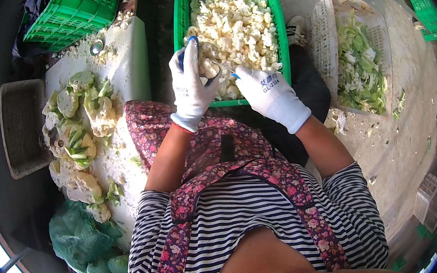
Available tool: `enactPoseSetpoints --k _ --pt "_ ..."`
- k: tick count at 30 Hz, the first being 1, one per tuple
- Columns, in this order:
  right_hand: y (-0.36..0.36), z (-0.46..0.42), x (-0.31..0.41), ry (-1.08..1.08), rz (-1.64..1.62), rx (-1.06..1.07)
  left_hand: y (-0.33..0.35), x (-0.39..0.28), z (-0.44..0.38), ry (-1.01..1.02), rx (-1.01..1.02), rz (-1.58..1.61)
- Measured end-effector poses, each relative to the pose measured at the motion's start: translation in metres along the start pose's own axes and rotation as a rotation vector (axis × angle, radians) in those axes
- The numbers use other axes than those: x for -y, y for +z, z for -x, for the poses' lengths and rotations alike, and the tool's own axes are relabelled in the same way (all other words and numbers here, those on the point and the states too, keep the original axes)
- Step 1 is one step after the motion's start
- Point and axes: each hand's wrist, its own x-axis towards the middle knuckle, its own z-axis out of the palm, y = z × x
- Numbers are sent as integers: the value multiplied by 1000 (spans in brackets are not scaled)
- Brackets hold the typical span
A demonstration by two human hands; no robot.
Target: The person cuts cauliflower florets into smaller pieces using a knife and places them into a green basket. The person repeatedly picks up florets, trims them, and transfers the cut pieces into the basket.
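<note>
My left hand (191, 74), in a white knit glove with blue-coated fingers, holds a piece of cauliflower (208, 65) over the near part of a green plastic crate (282, 38). Cut cauliflower florets (235, 24) fill that crate. My right hand (263, 86), gloved the same way, is closed just right of the held piece. A thin tip shows at its fingers, perhaps a small knife, mostly hidden by the glove. To the left, several cauliflower heads with green leaves (76, 147) lie on a white table (119, 177).
A white plastic crate (323, 41) with leaf trimmings (359, 70) stands on the floor at right. Green mesh sacks (81, 235) lie at lower left. A grey basket (23, 129) is beyond the table, a green crate (73, 19) at its far end. A small round metal dish (96, 47) sits among crumbs.
</note>
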Motion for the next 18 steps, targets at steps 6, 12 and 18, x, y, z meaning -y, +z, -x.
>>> enactPoseSetpoints --k 6,12,18 --pt "40 -26 -22 360 2 240 29 -1 4 21 18 35" --pt "17 -18 -42 358 -789 -180 33 11 5 -283 48 551" --pt "12 -57 -38 217 -915 53 30 -9 22 -599 263 1188"
